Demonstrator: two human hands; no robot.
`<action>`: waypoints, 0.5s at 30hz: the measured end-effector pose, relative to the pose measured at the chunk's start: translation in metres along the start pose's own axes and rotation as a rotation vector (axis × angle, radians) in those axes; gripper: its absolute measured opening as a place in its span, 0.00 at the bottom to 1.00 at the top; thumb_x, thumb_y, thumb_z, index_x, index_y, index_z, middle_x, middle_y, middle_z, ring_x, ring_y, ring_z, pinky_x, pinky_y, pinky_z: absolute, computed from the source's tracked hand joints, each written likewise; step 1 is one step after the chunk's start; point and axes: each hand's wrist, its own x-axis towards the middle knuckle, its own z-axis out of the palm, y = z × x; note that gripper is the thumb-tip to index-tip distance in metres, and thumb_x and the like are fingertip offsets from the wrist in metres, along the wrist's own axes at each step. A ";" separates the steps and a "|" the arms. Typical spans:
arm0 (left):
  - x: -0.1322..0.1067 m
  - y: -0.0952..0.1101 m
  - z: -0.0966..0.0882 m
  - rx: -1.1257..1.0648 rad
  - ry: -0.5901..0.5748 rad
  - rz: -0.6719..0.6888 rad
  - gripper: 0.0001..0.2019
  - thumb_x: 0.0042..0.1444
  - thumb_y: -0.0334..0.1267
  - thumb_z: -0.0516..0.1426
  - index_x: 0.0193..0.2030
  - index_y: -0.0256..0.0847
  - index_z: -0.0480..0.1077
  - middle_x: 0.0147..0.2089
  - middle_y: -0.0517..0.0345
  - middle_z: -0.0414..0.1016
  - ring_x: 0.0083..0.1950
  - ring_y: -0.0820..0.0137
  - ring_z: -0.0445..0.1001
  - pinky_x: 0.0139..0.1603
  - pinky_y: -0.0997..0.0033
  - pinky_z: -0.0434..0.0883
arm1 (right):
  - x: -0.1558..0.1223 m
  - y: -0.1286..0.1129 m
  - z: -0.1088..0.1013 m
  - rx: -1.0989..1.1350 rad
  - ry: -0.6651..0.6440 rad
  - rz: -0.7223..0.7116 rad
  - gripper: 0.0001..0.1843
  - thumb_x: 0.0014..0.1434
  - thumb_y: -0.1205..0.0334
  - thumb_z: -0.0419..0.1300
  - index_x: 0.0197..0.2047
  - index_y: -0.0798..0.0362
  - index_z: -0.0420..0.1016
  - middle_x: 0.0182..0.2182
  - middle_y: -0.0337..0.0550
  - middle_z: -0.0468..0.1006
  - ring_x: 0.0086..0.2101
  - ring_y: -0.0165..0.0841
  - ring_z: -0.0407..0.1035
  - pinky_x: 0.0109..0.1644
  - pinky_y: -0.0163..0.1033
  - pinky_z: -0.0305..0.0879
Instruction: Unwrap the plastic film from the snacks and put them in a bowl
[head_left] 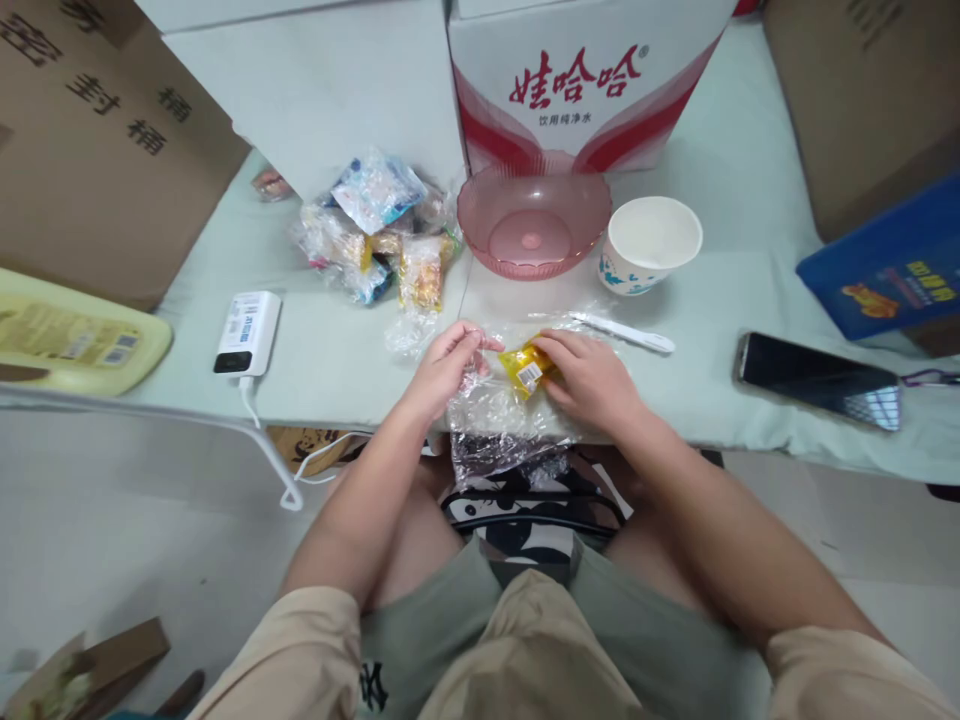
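Near the table's front edge, my right hand (589, 375) is closed round a small yellow packet (523, 368) with a white barcode label. Just left of it, my left hand (450, 365) has its thumb and fingers drawn together at a crumpled sheet of clear plastic wrap (499, 425). One fingertip of this hand points at the packet's left end. The wrap spreads under both hands and hangs over the edge above my lap. Behind my right hand lies a white plastic utensil (630, 333), its far end partly over more clear film.
Several wrapped snacks (382, 235) are piled left of a pink bowl (534, 215). A paper cup (651, 243) stands beside the bowl. A power bank (248, 332) and yellow bottle (75, 335) lie left, a phone (817, 380) right. Boxes (577, 85) line the back.
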 end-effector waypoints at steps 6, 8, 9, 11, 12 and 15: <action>0.020 -0.003 0.000 0.080 0.086 0.000 0.10 0.63 0.38 0.53 0.30 0.41 0.67 0.33 0.59 0.77 0.25 0.76 0.64 0.27 0.74 0.61 | -0.017 0.015 -0.026 0.211 0.051 0.011 0.23 0.58 0.68 0.58 0.57 0.47 0.73 0.56 0.48 0.78 0.55 0.44 0.74 0.60 0.56 0.71; 0.028 -0.005 -0.004 0.179 0.029 0.020 0.11 0.62 0.38 0.54 0.30 0.41 0.70 0.31 0.59 0.75 0.26 0.75 0.65 0.29 0.73 0.62 | -0.023 0.014 -0.048 0.190 0.061 0.018 0.22 0.59 0.67 0.58 0.56 0.47 0.73 0.55 0.48 0.78 0.54 0.44 0.74 0.58 0.56 0.72; 0.032 -0.005 -0.005 0.217 0.002 0.036 0.11 0.62 0.39 0.54 0.29 0.41 0.71 0.30 0.60 0.74 0.27 0.74 0.65 0.30 0.72 0.62 | -0.023 0.012 -0.061 0.160 0.075 0.025 0.22 0.59 0.67 0.58 0.57 0.46 0.73 0.55 0.49 0.78 0.54 0.45 0.74 0.58 0.56 0.73; 0.036 -0.004 -0.007 0.265 -0.023 0.071 0.12 0.62 0.39 0.53 0.29 0.41 0.71 0.28 0.60 0.73 0.28 0.73 0.66 0.32 0.71 0.62 | -0.013 0.005 -0.085 0.070 0.135 0.035 0.22 0.60 0.66 0.58 0.58 0.46 0.74 0.56 0.51 0.76 0.54 0.47 0.74 0.56 0.55 0.74; 0.037 -0.003 -0.008 0.281 -0.027 0.086 0.12 0.62 0.39 0.53 0.28 0.41 0.70 0.28 0.60 0.73 0.29 0.72 0.67 0.33 0.70 0.62 | -0.003 0.001 -0.096 0.013 0.173 0.034 0.22 0.60 0.65 0.59 0.58 0.47 0.75 0.56 0.53 0.75 0.55 0.47 0.73 0.55 0.55 0.74; 0.038 0.000 -0.009 0.328 -0.048 0.117 0.12 0.62 0.38 0.52 0.27 0.42 0.69 0.27 0.60 0.73 0.30 0.71 0.68 0.34 0.69 0.61 | 0.048 -0.004 -0.120 -0.168 0.192 0.010 0.23 0.61 0.65 0.61 0.60 0.53 0.76 0.53 0.57 0.75 0.53 0.47 0.73 0.57 0.53 0.72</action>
